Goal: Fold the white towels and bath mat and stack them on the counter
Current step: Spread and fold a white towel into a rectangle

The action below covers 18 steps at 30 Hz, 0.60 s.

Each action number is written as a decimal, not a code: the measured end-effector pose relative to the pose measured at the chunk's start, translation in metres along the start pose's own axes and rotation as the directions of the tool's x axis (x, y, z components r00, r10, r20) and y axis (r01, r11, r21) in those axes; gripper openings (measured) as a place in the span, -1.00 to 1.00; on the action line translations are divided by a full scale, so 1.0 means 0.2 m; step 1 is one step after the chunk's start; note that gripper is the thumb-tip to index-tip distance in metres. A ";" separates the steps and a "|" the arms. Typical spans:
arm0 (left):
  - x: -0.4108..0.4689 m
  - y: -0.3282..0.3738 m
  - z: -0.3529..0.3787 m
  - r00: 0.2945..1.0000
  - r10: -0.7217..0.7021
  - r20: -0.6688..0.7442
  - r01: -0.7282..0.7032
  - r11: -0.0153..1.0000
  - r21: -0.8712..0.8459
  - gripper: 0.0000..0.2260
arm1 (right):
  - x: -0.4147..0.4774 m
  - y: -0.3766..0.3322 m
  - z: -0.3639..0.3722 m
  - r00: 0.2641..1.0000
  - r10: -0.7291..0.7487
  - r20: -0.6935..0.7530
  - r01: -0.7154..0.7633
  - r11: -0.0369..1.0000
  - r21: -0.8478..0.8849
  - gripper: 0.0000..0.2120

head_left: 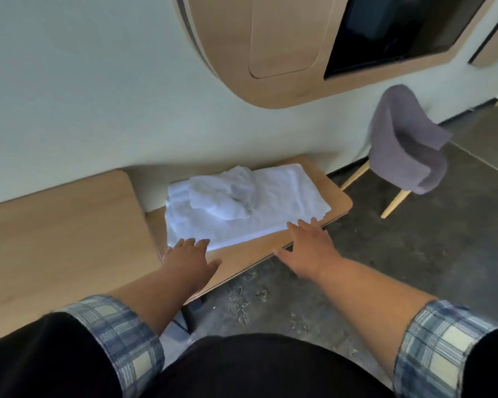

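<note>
Nearest the camera, two forearms in rolled plaid cuffs (121,334) extend forward. The left hand (189,258) lies palm down with fingers straight and slightly spread, its fingertips touching the near left edge of the flat towel (285,202). The right hand (308,245) is likewise flat and spread, with its fingertips at the near right edge of the same piece. Neither hand pinches anything. The flat towel rests on the low wooden counter (250,254), apparently already folded; whether it is a towel or the bath mat cannot be told. A crumpled towel (227,196) sits loosely on top of it, toward the left. Expect both pieces to be light, soft and limp, not fragile; the terry should not slip. Take the crumpled towel by two adjacent corners so it hangs open for folding. Beyond the counter stand a grey chair (406,145) and a wall cabinet (270,53).
</note>
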<state>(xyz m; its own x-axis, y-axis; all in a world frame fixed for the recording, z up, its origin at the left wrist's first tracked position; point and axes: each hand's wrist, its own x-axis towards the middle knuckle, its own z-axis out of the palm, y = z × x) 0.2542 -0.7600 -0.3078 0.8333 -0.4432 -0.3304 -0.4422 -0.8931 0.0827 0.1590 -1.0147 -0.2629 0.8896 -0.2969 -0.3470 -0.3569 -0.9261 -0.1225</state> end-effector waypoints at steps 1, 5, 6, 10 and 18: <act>0.01 -0.01 0.04 0.999 -0.036 0.017 0.036 0.999 -0.030 -0.36 | 0.09 0.00 0.02 0.999 -0.018 0.028 0.018 1.000 -0.002 -0.20; 0.15 -0.06 0.15 0.987 -0.141 0.076 0.150 0.981 -0.122 -0.35 | 0.42 -0.03 0.12 0.983 -0.066 0.172 0.063 0.998 0.024 -0.17; 0.23 -0.07 0.15 0.985 -0.153 0.080 0.163 0.976 -0.145 -0.34 | 0.52 -0.02 0.12 0.978 -0.066 0.196 0.061 0.998 0.030 -0.17; 0.63 -0.11 0.12 0.979 -0.146 0.140 0.171 0.967 -0.188 -0.34 | 0.97 0.00 0.07 0.966 -0.087 0.245 0.087 0.996 0.008 -0.17; 1.34 -0.08 -0.01 0.946 -0.272 0.178 0.314 0.906 -0.285 -0.36 | 1.61 -0.04 0.04 0.964 -0.188 0.188 0.149 0.967 0.206 -0.26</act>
<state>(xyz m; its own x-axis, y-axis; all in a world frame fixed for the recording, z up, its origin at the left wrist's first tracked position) 0.4855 -0.8642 -0.3965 0.8494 -0.1628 -0.5020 -0.0448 -0.9700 0.2388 0.4461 -1.1002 -0.3819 0.8711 -0.0679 -0.4864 -0.2716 -0.8917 -0.3620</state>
